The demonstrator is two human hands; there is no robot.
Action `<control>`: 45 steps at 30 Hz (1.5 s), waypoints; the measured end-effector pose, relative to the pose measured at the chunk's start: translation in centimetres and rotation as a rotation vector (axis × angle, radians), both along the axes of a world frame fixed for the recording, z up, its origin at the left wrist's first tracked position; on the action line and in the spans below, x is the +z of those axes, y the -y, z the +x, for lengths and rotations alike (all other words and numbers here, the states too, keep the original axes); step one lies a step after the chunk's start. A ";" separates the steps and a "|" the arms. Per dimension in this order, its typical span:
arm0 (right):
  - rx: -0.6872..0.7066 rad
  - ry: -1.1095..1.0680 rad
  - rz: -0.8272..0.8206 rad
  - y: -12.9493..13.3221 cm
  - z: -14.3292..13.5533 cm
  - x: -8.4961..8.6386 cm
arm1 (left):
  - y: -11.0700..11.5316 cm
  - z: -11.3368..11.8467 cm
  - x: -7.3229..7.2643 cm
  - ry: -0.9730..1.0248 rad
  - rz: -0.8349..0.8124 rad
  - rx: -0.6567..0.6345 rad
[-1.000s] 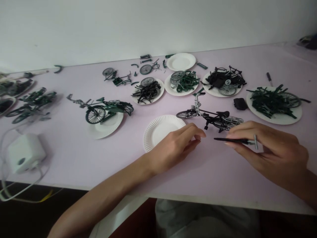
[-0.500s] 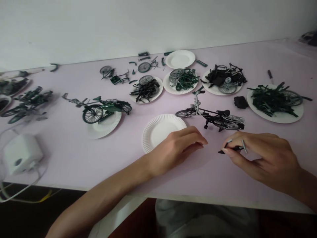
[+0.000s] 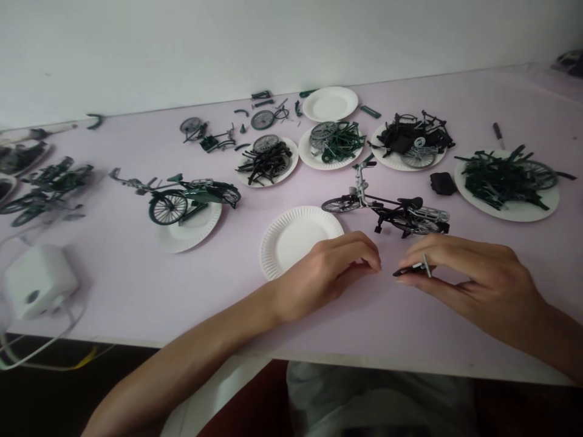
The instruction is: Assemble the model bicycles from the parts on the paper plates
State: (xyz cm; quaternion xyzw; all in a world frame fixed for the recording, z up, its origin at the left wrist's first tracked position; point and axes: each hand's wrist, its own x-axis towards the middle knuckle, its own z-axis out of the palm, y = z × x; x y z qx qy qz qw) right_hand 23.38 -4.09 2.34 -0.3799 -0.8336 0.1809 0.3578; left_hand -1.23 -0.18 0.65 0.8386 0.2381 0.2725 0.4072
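My right hand (image 3: pixel 483 279) pinches a small black part with a silver-grey rod (image 3: pixel 427 265) between thumb and fingers, above the pink table. My left hand (image 3: pixel 334 267) is curled beside the near rim of a white paper plate (image 3: pixel 277 243), its fingertips close together; whatever they may hold is hidden. Just beyond both hands stands a black model bicycle (image 3: pixel 387 209) with silver handlebar and rack. To the left, a green model bicycle (image 3: pixel 189 197) rests partly over another paper plate (image 3: pixel 204 233).
Paper plates with bicycle parts (image 3: pixel 505 182) line the back and right. A black block (image 3: pixel 443 183) and a screwdriver (image 3: pixel 498 132) lie at the right. Loose wheels and frames (image 3: pixel 209 136) lie at the back left. A white box with cables (image 3: pixel 40 282) is at the left front.
My right hand has shifted slightly left and the small black part has turned in its fingers. My left hand has barely moved. The view has shifted a little.
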 end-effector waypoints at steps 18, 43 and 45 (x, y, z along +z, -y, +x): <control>-0.217 -0.094 -0.229 0.3 -1.1 0.4 | 0.7 0.5 -1.1 0.008 -0.454 0.042; -0.136 -0.191 -0.397 0.3 -0.9 0.0 | 0.9 1.0 -0.8 0.198 -0.819 0.063; -0.127 -0.169 -0.349 0.2 -0.9 0.1 | 0.8 1.0 -0.9 0.227 -0.885 0.057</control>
